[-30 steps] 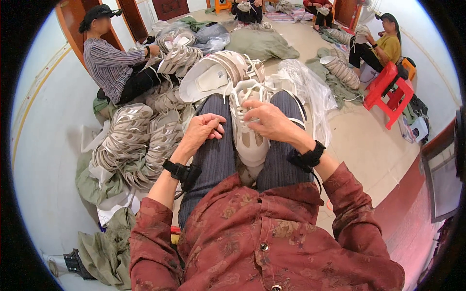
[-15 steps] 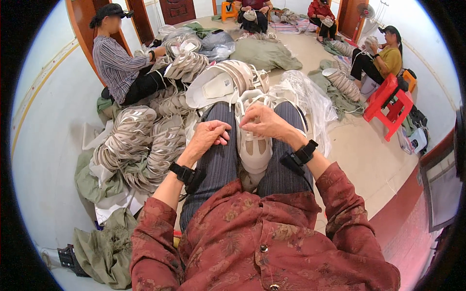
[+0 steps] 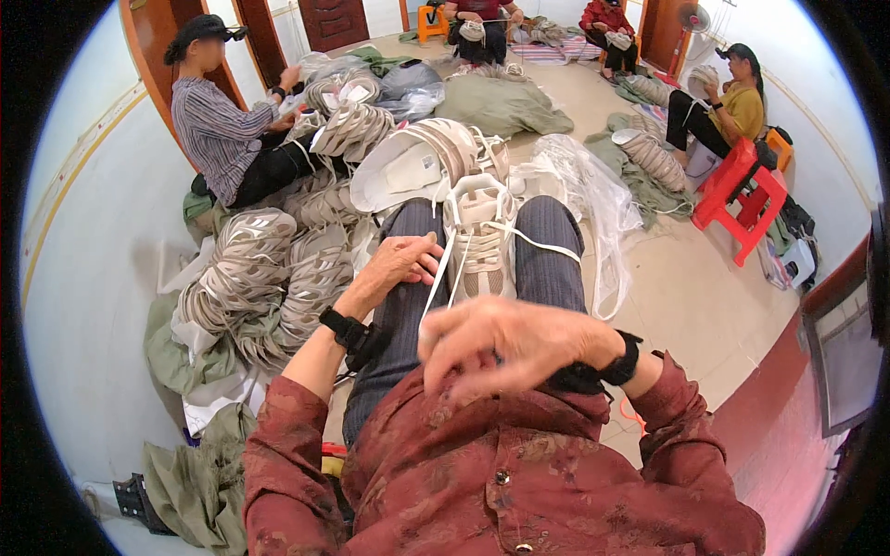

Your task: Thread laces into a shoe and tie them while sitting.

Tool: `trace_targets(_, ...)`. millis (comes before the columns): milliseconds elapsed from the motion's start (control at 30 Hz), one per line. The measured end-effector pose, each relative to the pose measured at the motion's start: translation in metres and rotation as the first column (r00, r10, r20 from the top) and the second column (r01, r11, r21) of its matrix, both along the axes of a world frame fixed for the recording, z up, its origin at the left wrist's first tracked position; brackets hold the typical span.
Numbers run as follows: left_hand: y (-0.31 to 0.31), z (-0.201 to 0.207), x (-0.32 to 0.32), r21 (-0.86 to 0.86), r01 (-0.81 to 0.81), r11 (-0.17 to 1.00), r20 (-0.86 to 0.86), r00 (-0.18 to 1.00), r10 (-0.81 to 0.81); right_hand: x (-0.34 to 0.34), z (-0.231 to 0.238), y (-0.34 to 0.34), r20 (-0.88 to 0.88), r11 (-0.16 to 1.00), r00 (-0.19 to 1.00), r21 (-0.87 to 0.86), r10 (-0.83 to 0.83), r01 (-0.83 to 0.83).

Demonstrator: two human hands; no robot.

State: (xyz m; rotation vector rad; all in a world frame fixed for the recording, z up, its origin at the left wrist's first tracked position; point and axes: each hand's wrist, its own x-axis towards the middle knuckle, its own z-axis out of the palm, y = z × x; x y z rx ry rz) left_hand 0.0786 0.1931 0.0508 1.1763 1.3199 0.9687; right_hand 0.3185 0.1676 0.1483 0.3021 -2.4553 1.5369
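A beige and white sneaker upper (image 3: 481, 243) is between my knees, its white lace threaded in rows up the front. My right hand (image 3: 510, 345), partly smeared by motion, is near my waist with a taut white shoelace (image 3: 438, 289) running from the upper to its fingers. The other lace end (image 3: 542, 241) lies across my right knee. My left hand (image 3: 405, 259) rests by my left knee, just left of the upper. Its fingers are loosely bent and apart, with nothing seen in them.
Stacked shoe uppers (image 3: 243, 264) lie at my left, and more uppers (image 3: 422, 153) lie beyond my knees. Clear plastic bags (image 3: 593, 190) and a red stool (image 3: 746, 195) are to the right. Several people sit around the room, one in a striped shirt (image 3: 218, 130) at the left.
My right hand has moved from the upper back toward my waist, drawing the shoelace out taut. My left hand has hardly moved.
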Motion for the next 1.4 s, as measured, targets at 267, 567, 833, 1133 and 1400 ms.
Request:
trace_targets(267,0.012,0.004,0.035,-0.028,0.065,0.998,0.034,0.997,-0.064,0.005,-0.006,-0.029,-0.044,0.983,0.996,0.169,0.081,-0.072)
trace_targets(567,-0.012,0.046,0.024,0.194,0.012,0.981,0.054,0.998,-0.023,0.017,-0.049,0.024,-0.177,0.832,0.845,0.163,-0.504,0.530)
trace_targets(833,-0.019,0.120,-0.054,0.501,-0.339,0.796,0.154,0.941,0.303,0.020,-0.088,0.081,-0.154,0.641,0.660,0.160,-0.735,0.751)
trace_targets(1133,-0.061,0.150,-0.192,0.511,-0.718,0.472,0.431,0.689,0.582,0.005,-0.096,0.086,-0.333,0.357,0.570,0.522,-0.751,0.775)
trace_targets(1400,-0.101,0.089,-0.241,0.392,-0.628,0.672,0.101,0.756,0.647,-0.008,-0.088,0.080,-0.396,0.151,0.608,0.741,-0.688,0.655)
